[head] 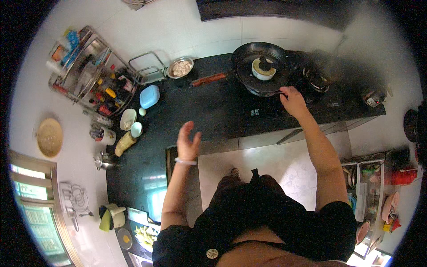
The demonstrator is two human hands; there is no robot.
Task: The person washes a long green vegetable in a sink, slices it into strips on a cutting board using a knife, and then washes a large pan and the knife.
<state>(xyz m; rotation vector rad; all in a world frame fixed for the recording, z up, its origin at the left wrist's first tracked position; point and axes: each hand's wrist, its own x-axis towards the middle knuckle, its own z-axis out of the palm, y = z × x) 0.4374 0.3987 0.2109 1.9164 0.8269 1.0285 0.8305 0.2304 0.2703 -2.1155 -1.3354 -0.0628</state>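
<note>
My right hand (293,101) is at the near right edge of a black frying pan (245,60) on the stove; its fingertips meet the rim area, and whether they grip something thin there is unclear. In the pan sits a white bowl (263,76) with pale yellowish food and a dark knob-like thing on top. The pan's wooden handle (210,79) points left. My left hand (188,143), a pale bracelet at its wrist, is raised over the counter's front edge, fingers apart, holding nothing.
A steel bowl of pale chopped food (181,68) stands near the wall. Left are a spice rack (96,76), a blue container (149,96), an egg (142,111), small bowls (128,119) and a root-like vegetable (125,143). Steam hangs over the right burner's pot (317,83).
</note>
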